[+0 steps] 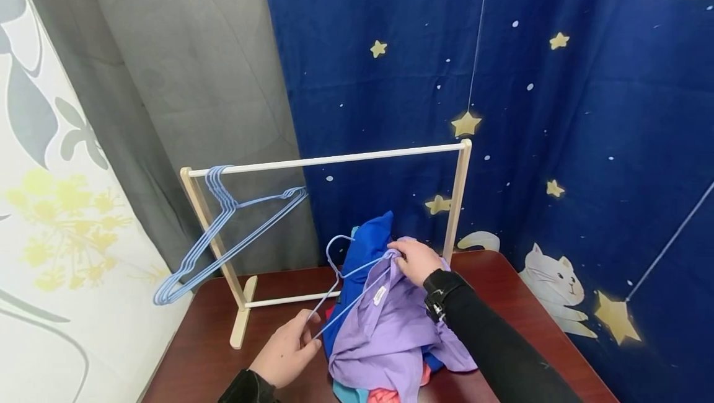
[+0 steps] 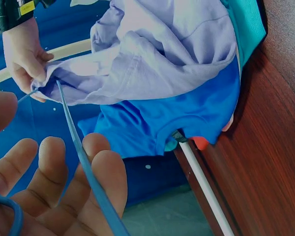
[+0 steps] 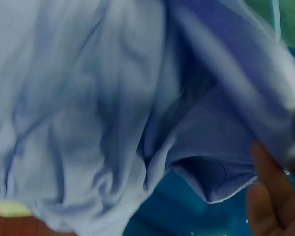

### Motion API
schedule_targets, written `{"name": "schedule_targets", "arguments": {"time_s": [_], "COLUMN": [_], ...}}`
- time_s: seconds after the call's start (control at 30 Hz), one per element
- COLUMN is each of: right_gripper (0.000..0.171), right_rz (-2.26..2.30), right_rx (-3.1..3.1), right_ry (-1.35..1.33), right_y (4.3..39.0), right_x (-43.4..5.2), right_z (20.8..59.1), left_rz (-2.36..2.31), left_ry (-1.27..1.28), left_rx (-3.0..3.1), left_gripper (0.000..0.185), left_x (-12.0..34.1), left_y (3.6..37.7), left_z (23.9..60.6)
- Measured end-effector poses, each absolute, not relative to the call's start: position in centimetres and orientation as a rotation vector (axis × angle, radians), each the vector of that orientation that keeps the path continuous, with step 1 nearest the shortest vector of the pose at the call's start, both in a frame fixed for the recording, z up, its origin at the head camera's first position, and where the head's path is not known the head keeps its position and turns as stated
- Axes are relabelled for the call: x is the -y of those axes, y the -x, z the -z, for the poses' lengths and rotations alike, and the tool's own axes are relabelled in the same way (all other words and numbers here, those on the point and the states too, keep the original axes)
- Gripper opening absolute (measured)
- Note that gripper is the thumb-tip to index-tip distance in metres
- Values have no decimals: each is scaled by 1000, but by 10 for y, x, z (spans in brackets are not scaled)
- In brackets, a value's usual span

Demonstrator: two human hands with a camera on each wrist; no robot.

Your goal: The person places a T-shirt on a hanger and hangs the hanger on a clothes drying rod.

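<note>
My left hand [image 1: 289, 348] grips one end of a light blue hanger [image 1: 336, 265]; its hook points up and its far end reaches into a lilac shirt [image 1: 385, 335]. At the shirt's neck, my right hand [image 1: 417, 260] pinches the fabric around that far end. In the left wrist view, the hanger [image 2: 91, 169] passes across the left fingers and enters the shirt's opening. Lilac cloth [image 3: 88, 98] fills most of the right wrist view, with the right fingers [image 3: 270, 196] at its edge. How far the hanger goes inside the shirt is hidden.
Several matching hangers [image 1: 223, 235] hang at the left of a small rack's white rail [image 1: 334, 159]. Under the shirt lies a pile with blue cloth [image 1: 365, 248], teal cloth [image 1: 350, 392] and coral cloth [image 1: 383, 395]. All stand on a reddish-brown table [image 1: 195, 353], with curtains behind.
</note>
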State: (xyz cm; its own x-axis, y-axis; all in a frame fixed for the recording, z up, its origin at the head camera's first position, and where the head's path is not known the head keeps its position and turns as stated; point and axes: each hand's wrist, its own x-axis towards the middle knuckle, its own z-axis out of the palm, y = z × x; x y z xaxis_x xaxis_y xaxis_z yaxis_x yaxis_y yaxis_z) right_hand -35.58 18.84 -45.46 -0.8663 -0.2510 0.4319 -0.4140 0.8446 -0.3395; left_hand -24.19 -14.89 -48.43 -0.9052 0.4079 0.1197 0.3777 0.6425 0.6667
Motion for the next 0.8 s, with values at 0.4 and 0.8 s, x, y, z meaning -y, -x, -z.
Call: {"name": "schedule_targets", "arguments": {"time_s": [0.4, 0.8], "right_gripper": [29, 32], "right_rz": [-374, -503], "right_rx": [2501, 2507], "right_ry": [-716, -773], "right_y": [357, 341], "right_x": [-185, -164], "right_z": [454, 449], "left_rz": [-1158, -1207], "left_ry": [-628, -592], "left_rx": [-2829, -2828], "left_gripper": [30, 36], "left_x": [137, 107], "left_y": [242, 245], "left_z": [484, 478]}}
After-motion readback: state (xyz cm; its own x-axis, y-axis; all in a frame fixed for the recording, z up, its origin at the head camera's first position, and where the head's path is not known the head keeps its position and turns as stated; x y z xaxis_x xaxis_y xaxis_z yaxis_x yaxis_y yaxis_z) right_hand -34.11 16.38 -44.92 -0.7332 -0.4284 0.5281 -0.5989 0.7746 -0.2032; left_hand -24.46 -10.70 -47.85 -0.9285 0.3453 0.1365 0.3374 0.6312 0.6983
